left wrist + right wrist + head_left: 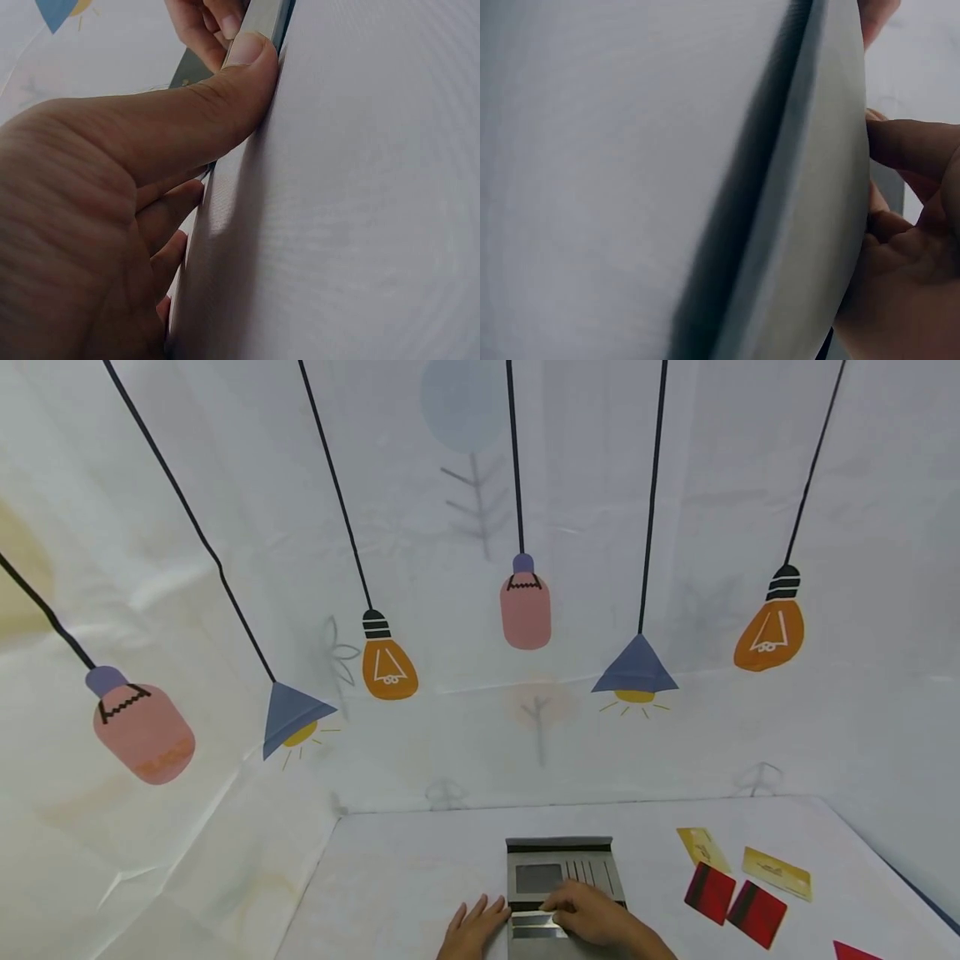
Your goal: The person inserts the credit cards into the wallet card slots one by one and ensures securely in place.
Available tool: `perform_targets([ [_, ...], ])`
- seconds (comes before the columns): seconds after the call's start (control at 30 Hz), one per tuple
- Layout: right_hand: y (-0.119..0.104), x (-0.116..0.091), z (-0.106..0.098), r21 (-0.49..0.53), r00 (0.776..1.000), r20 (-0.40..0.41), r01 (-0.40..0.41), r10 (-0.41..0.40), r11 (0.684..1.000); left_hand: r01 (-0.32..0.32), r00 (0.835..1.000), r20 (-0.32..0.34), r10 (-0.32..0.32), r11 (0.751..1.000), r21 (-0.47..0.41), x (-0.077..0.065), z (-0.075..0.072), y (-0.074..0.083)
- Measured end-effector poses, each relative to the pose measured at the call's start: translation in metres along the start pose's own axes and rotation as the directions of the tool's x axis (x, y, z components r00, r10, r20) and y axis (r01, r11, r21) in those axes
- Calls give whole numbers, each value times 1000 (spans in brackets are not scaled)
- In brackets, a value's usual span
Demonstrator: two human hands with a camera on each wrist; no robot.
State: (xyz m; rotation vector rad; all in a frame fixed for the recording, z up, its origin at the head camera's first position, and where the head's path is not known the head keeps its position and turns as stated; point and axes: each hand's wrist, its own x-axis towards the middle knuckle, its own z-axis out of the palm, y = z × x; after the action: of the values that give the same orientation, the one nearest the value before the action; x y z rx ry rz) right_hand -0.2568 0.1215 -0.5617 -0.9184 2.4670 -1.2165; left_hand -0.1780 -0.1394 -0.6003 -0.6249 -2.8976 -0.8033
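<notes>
A flat grey panel (528,947), looking like a mock card machine with a dark window, slots and shiny strips, lies on the white table in the head view. My left hand (475,930) rests at its left side, fingers extended. In the left wrist view, the thumb (247,56) touches the panel's edge. Over the shiny strips (531,927) is my right hand (592,914), its fingers bent and fingertips down at the panel. In the right wrist view, the panel's edge partly hides these fingers (911,146); whether they pinch anything is hidden.
To the right lie two gold cards (777,872) and two red cards (757,913) with dark stripes. Another red piece (853,952) is cut off by the lower frame edge. A white sheet with printed lamps (636,667) hangs behind the table (405,868).
</notes>
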Motion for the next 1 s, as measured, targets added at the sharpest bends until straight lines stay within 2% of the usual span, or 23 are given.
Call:
perform_targets([
  [0.2,1,-2,1,48,998,-9,-55,56,997,29,999,34,-27,998,-54,1,-1,-1],
  [0.3,4,-2,2,70,998,-14,-54,55,996,70,996,52,-66,994,-83,1,0,-1],
  [0.47,6,-2,3,93,999,-15,-40,41,995,125,991,42,-123,991,-41,2,4,2],
  [0.53,7,-2,3,106,999,-14,-38,40,994,108,994,27,-108,994,-8,2,5,2],
  [0.6,7,-3,3,116,999,-14,-38,40,993,79,997,20,-79,997,-12,2,5,0],
  [0.77,7,-3,3,146,999,-11,-45,47,988,11,1000,25,-9,998,-70,0,1,-4],
  [1.0,10,-2,3,187,999,9,-49,49,981,-10,999,39,15,992,-125,0,-2,-6],
])
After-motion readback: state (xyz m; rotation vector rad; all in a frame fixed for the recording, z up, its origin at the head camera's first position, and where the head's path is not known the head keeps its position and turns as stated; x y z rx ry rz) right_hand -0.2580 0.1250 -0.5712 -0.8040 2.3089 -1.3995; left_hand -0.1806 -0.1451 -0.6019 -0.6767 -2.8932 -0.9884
